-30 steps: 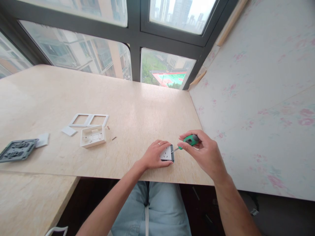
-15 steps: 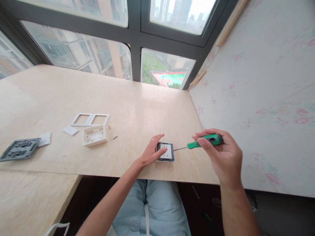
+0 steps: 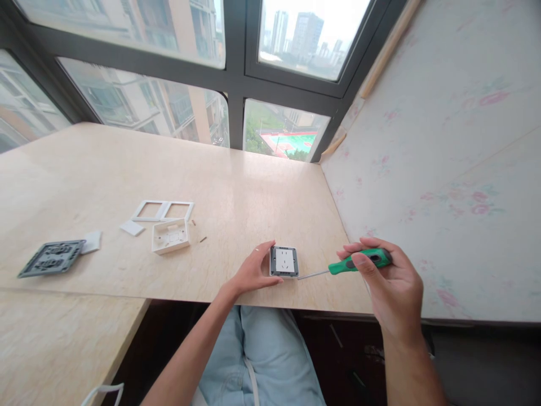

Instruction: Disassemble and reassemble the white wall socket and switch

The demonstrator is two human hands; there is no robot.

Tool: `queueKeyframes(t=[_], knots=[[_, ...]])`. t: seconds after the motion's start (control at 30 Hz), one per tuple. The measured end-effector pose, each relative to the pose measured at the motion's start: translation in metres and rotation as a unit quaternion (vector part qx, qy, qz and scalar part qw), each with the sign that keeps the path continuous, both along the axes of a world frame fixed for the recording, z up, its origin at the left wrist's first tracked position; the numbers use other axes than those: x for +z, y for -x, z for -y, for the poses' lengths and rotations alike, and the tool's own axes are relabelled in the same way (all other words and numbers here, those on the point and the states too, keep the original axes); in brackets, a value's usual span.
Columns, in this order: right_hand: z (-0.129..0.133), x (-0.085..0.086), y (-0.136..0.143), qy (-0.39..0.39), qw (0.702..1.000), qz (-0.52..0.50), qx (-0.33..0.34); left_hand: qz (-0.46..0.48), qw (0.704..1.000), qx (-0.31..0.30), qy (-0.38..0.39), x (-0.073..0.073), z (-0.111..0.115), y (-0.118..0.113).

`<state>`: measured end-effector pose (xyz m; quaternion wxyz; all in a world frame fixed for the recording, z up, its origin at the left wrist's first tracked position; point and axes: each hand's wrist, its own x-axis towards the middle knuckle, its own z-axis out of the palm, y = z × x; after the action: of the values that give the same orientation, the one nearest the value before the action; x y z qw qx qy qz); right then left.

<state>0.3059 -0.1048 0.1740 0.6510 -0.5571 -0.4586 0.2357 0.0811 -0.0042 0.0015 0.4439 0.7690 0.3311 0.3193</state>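
Socket [image 3: 284,261] lying face up near the front edge of the tabletop [image 3: 236,192], toward its right end, with my left hand [image 3: 252,272] resting against its left side, fingers loosely spread and touching it rather than gripping. My right hand [image 3: 391,282] is closed around the green handle of a screwdriver [image 3: 344,267], held just off the socket's right side; the metal tip points at its lower right corner, very near it, though I cannot tell whether it touches.

Judging by how things lie, the work looks partway through. The socket shows its grey frame with no outer cover plate. Farther left on the tabletop sit a white double frame [image 3: 163,211], a white back box [image 3: 171,236], a small white plate [image 3: 132,228], and two small screws [image 3: 203,239] beside the box. A grey switch module [image 3: 51,258] lies near the left end.
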Motion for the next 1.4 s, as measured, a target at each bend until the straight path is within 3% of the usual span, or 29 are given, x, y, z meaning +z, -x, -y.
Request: queueKeyframes(t=[0.27,0.7,1.4], knots=[[0.011,-0.005,0.007,0.019,1.0,-0.004,0.006,0.001,1.0,0.008,-0.006,-0.005,-0.004,-0.001],[0.011,-0.008,0.014,0.014,1.0,-0.013,0.019,0.024,0.999,0.003,0.029,0.005,-0.004,-0.001],[-0.028,-0.025,0.023,0.009,1.0,-0.014,0.026,0.026,0.998,0.0,0.056,0.011,-0.002,-0.004]])
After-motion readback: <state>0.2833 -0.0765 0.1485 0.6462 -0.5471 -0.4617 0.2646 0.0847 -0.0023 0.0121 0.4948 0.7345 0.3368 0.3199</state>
